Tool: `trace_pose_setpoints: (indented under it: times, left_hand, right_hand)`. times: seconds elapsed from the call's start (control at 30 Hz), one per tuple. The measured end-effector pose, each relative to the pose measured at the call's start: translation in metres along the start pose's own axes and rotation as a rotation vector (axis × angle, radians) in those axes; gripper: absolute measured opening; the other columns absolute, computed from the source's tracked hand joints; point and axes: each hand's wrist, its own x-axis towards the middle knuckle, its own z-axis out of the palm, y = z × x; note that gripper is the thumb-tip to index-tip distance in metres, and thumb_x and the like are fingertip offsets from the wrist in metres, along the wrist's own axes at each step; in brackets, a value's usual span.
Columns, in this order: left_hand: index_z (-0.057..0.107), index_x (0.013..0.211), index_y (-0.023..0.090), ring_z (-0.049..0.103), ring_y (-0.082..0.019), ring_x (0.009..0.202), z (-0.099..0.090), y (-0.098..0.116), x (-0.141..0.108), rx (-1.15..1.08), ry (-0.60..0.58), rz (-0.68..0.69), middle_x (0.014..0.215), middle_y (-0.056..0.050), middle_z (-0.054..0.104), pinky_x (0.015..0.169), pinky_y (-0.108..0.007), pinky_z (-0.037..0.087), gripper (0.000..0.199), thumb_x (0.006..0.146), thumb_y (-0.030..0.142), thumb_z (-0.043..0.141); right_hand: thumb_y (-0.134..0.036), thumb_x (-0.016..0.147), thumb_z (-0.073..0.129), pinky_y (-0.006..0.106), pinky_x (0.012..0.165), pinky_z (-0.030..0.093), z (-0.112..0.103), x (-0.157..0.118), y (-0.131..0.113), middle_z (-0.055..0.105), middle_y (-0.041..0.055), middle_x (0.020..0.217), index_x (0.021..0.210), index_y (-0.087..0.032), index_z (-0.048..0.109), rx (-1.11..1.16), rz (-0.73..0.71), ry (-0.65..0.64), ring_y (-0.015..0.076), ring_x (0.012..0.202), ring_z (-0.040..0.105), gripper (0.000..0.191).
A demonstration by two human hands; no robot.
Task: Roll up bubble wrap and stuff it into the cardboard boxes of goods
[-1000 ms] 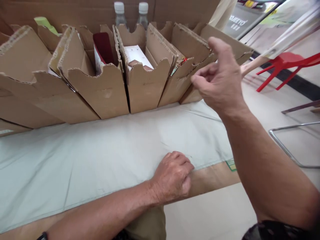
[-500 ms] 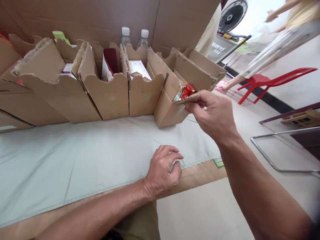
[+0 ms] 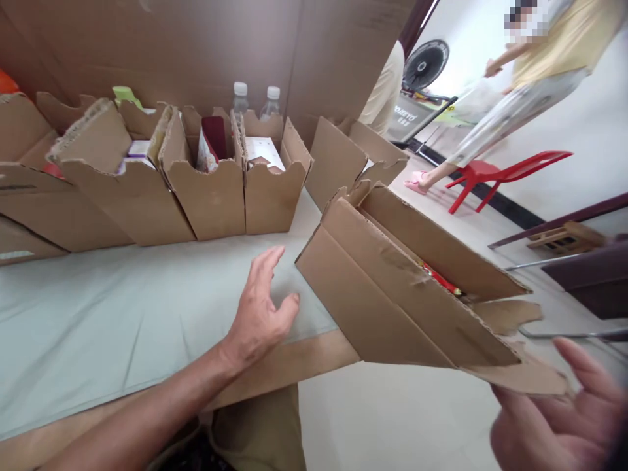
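Observation:
A cardboard box point(image 3: 383, 288) juts out past the table's front edge, turned at an angle, with its far end towards the row of boxes. A red packet point(image 3: 440, 279) shows only in part inside it. My right hand point(image 3: 559, 418), partly cut off at the lower right, grips the box's near flap between thumb and fingers. To the left of this box, my left hand point(image 3: 260, 307) hovers near the pale cloth point(image 3: 161, 288), fingers spread and nothing in it.
Several open cardboard boxes point(image 3: 216, 199) stand in a row against a tall cardboard panel point(image 3: 171, 46). Behind them rise two capped bottles point(image 3: 240, 98). Another box point(image 3: 338, 157) stands at the row's right. Beyond are a red chair point(image 3: 483, 173), a fan point(image 3: 426, 64) and a person point(image 3: 544, 85).
My right hand has pulled the box with the red packet out of the row, towards me and to the right. Another box shows behind it. My left hand has moved left, fingers wider apart.

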Motion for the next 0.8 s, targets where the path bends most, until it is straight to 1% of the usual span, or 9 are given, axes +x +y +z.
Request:
trace_pose_setpoints:
  times: [0.07, 0.13, 0.23, 0.3, 0.37, 0.43, 0.53, 0.63, 0.8]
  left_hand:
    - [0.037, 0.157, 0.03, 0.044, -0.035, 0.149, 0.012, -0.001, 0.022, -0.053, -0.078, -0.006, 0.165, -0.013, 0.039, 0.111, -0.055, 0.05, 0.079, 0.082, 0.021, 0.062]
    - [0.033, 0.16, 0.029, 0.036, -0.037, 0.154, 0.027, -0.005, 0.042, -0.127, -0.161, 0.001, 0.171, -0.013, 0.031, 0.119, -0.061, 0.04, 0.088, 0.079, 0.022, 0.064]
    - [0.03, 0.162, 0.024, 0.034, -0.038, 0.156, 0.045, -0.01, 0.06, -0.237, -0.233, 0.021, 0.169, -0.015, 0.036, 0.127, -0.062, 0.028, 0.095, 0.073, 0.023, 0.064]
    - [0.032, 0.161, 0.02, 0.037, -0.036, 0.154, 0.05, -0.01, 0.06, -0.28, -0.228, -0.001, 0.166, -0.016, 0.041, 0.127, -0.061, 0.029, 0.094, 0.073, 0.023, 0.062]
    - [0.035, 0.159, 0.019, 0.042, -0.035, 0.151, 0.047, -0.007, 0.049, -0.297, -0.195, -0.037, 0.163, -0.016, 0.045, 0.125, -0.059, 0.034, 0.088, 0.076, 0.022, 0.061]
    - [0.037, 0.158, 0.021, 0.046, -0.033, 0.149, 0.036, -0.004, 0.031, -0.304, -0.137, -0.066, 0.161, -0.015, 0.048, 0.121, -0.057, 0.04, 0.083, 0.079, 0.022, 0.062]
    - [0.04, 0.156, 0.025, 0.045, -0.032, 0.15, 0.008, -0.001, -0.003, -0.295, 0.003, -0.109, 0.161, -0.012, 0.049, 0.121, -0.053, 0.044, 0.076, 0.084, 0.025, 0.065]
    - [0.044, 0.153, 0.028, 0.047, -0.032, 0.15, -0.031, -0.005, -0.035, -0.251, 0.165, -0.193, 0.159, -0.009, 0.051, 0.122, -0.054, 0.044, 0.071, 0.087, 0.031, 0.07]
    - [0.054, 0.146, 0.033, 0.053, -0.036, 0.144, -0.103, -0.021, -0.073, -0.176, 0.46, -0.305, 0.151, -0.006, 0.057, 0.122, -0.059, 0.045, 0.072, 0.08, 0.04, 0.081]
  right_hand:
    - [-0.074, 0.06, 0.079, 0.07, 0.101, 0.052, -0.003, -0.006, 0.021, 0.068, 0.0098, 0.141, 0.141, -0.063, 0.054, 0.032, 0.024, -0.087, 0.0474, 0.137, 0.055, 0.085]
    - [-0.07, 0.059, 0.083, 0.072, 0.116, 0.043, -0.002, -0.008, 0.042, 0.067, 0.0113, 0.143, 0.143, -0.048, 0.058, 0.032, 0.035, -0.256, 0.0485, 0.141, 0.053, 0.091]
    - [-0.066, 0.064, 0.084, 0.07, 0.119, 0.04, 0.008, -0.007, 0.061, 0.068, 0.0165, 0.141, 0.134, -0.029, 0.066, 0.028, -0.05, -0.446, 0.0476, 0.14, 0.055, 0.081]
    - [-0.064, 0.069, 0.084, 0.066, 0.117, 0.043, 0.019, -0.008, 0.064, 0.072, 0.0169, 0.133, 0.128, -0.026, 0.069, 0.008, -0.077, -0.461, 0.0448, 0.135, 0.06, 0.072]
    - [-0.062, 0.071, 0.083, 0.064, 0.115, 0.045, 0.03, -0.01, 0.062, 0.075, 0.0162, 0.125, 0.124, -0.024, 0.07, 0.002, -0.085, -0.435, 0.0429, 0.129, 0.063, 0.066]
    - [-0.06, 0.074, 0.082, 0.06, 0.11, 0.05, 0.039, -0.015, 0.056, 0.078, 0.0154, 0.117, 0.116, -0.023, 0.074, 0.015, -0.092, -0.44, 0.0413, 0.121, 0.068, 0.057]
    - [-0.057, 0.076, 0.081, 0.055, 0.098, 0.058, 0.052, -0.028, 0.043, 0.08, 0.0141, 0.108, 0.104, -0.023, 0.077, 0.062, -0.107, -0.516, 0.0388, 0.107, 0.073, 0.044]
    - [-0.054, 0.078, 0.08, 0.053, 0.093, 0.061, 0.073, -0.046, 0.022, 0.081, 0.0123, 0.106, 0.102, -0.023, 0.077, 0.142, -0.133, -0.617, 0.0376, 0.103, 0.075, 0.039]
    - [-0.044, 0.086, 0.073, 0.049, 0.096, 0.06, 0.125, -0.082, -0.027, 0.08, 0.0085, 0.1, 0.104, -0.025, 0.076, 0.235, -0.251, -0.851, 0.0331, 0.102, 0.074, 0.026]
